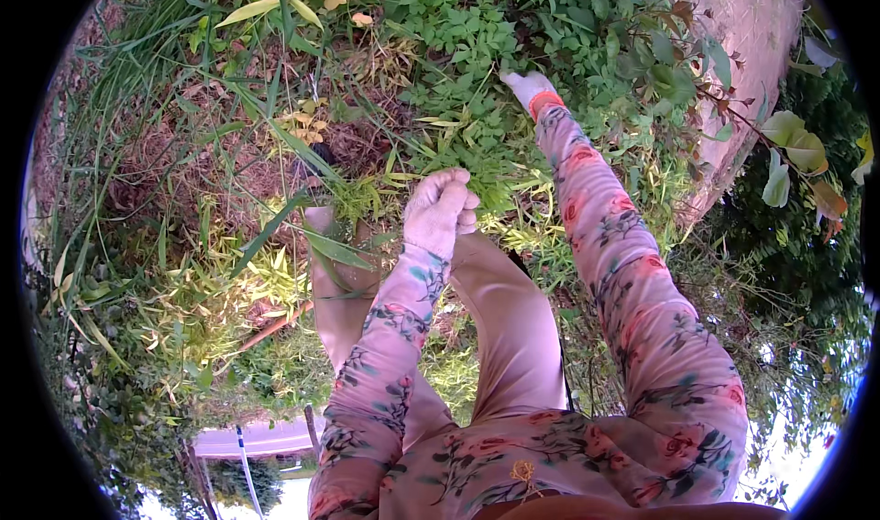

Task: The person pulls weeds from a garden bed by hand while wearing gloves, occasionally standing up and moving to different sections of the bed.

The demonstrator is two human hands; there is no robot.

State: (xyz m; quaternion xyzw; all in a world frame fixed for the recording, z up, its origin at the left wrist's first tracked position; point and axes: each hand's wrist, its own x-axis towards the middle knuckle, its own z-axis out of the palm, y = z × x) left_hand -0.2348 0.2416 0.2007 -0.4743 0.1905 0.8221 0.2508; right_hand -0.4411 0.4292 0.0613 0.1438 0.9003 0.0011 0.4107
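Note:
My left hand (440, 203), in a pale work glove, is curled into a fist just above my bent knee. Its thumb lies over the fingers, and nothing shows sticking out of it. Farther out, my right hand (529, 88) reaches into low leafy green plants (467, 59). It wears a pale glove with an orange cuff (545, 103). Leaves and the viewing angle hide its fingertips, so I cannot see whether it grips a stem. Small leafy weeds (481, 135) grow between the two hands.
Long grass blades (275, 135) arch over dry brown litter (199, 155) on the left. A leafy branch (756, 124) hangs at the right before a pale, rough surface (742, 59). A reddish-brown stick (275, 327) lies beside my leg (337, 272). Behind me are a road (275, 439) and a pole (246, 465).

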